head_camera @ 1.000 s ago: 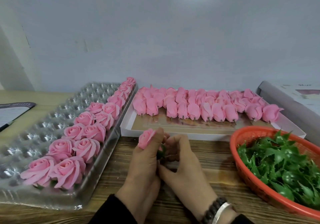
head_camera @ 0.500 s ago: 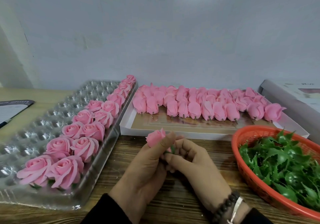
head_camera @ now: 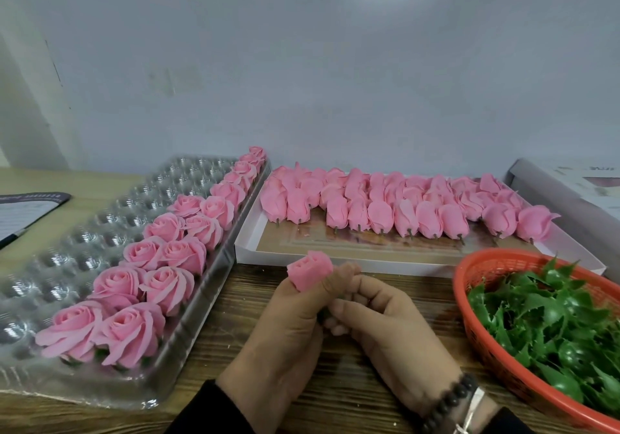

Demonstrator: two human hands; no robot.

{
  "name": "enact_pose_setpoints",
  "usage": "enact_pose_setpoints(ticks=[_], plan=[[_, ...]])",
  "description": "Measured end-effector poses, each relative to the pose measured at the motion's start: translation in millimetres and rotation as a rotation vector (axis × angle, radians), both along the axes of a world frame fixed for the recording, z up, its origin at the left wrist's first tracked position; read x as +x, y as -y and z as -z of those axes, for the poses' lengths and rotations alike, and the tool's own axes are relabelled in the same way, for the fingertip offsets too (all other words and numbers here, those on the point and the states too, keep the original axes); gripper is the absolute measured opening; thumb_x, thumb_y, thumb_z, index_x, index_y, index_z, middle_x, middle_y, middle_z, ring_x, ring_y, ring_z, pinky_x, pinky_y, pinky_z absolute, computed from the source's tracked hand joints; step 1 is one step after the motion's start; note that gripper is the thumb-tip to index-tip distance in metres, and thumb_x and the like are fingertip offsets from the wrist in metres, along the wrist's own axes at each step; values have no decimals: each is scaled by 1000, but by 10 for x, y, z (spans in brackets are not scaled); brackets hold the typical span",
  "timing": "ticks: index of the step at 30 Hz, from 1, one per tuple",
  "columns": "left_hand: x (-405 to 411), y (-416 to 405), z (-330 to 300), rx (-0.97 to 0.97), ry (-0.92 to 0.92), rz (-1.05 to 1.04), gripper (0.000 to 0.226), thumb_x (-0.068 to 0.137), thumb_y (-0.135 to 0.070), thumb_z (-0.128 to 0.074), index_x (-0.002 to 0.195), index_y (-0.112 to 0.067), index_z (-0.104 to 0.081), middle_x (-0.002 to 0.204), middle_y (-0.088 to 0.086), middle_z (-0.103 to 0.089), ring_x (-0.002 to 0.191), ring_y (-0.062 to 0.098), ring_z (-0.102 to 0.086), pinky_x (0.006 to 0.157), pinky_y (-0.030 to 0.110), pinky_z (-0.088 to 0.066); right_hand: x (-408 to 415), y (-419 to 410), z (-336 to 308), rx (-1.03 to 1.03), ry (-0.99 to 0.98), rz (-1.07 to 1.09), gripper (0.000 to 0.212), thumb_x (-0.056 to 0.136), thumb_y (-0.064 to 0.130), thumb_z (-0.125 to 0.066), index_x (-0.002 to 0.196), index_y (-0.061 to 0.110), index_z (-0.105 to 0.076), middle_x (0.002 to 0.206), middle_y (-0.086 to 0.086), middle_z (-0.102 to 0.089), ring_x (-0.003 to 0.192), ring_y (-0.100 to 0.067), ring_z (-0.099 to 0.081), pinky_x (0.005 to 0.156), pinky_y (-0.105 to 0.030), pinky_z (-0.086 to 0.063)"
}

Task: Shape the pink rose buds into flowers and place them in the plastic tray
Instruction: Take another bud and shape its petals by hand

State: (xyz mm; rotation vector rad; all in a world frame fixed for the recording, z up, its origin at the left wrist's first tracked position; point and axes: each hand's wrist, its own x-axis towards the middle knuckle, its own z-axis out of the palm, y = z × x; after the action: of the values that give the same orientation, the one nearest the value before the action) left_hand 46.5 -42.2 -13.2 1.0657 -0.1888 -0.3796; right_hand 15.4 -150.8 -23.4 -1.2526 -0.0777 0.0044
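Hands over wooden table [head_camera: 385, 410]: left hand [head_camera: 288, 326] is pinched round closed rose bud [head_camera: 310, 273]; right hand [head_camera: 382, 319] is curled at its base, contents hidden. Bud is judged light, soft, easily creased; best held low. Beyond: plastic tray [head_camera: 67, 259], shaped roses [head_camera: 147, 286], unshaped buds [head_camera: 402, 209].

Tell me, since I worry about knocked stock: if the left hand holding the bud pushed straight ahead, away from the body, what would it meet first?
Probably the near rim of the white box holding the unshaped rose buds; the left hand and its bud sit just short of it, though depth is unclear.
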Motion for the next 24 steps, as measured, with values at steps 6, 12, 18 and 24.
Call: enact_pose_setpoints(ticks=[6, 12, 18, 24], plan=[[53, -77, 1, 320, 354, -211, 12, 75, -7, -70, 76, 5, -67, 68, 9, -69, 63, 12, -64, 56, 18, -50, -13, 37, -49, -234, 107, 295, 24, 82, -3, -62, 91, 19, -67, 90, -5, -70, 81, -2, -63, 72, -13, -48], [71, -73, 45, 650, 590, -287, 19, 74, 0, -70, 84, -14, -60, 73, 5, -67, 70, 18, -62, 65, 30, -51, -56, -12, -123, -643, 368, 284, 33, 70, 21, -70, 99, 35, -62, 94, 11, -63, 93, -1, -57, 82, -9, -41], [90, -82, 97, 835, 711, -237, 74, 72, -9, -72, 125, -42, -32, 79, -7, -66, 74, 0, -62, 71, 21, -49, -35, 36, -120, -654, 312, 275, 31, 68, 18, -76, 92, 33, -63, 83, 11, -63, 81, -3, -55, 73, -8, -39], [72, -97, 91, 880, 739, -160, 94, 76, -22, -69, 138, -51, -6, 88, -19, -61, 87, 4, -61, 82, 31, -50, -31, 78, -151, -630, 216, 158, 27, 67, 10, -78, 85, 23, -63, 81, 4, -65, 73, -1, -56, 67, -9, -41]])
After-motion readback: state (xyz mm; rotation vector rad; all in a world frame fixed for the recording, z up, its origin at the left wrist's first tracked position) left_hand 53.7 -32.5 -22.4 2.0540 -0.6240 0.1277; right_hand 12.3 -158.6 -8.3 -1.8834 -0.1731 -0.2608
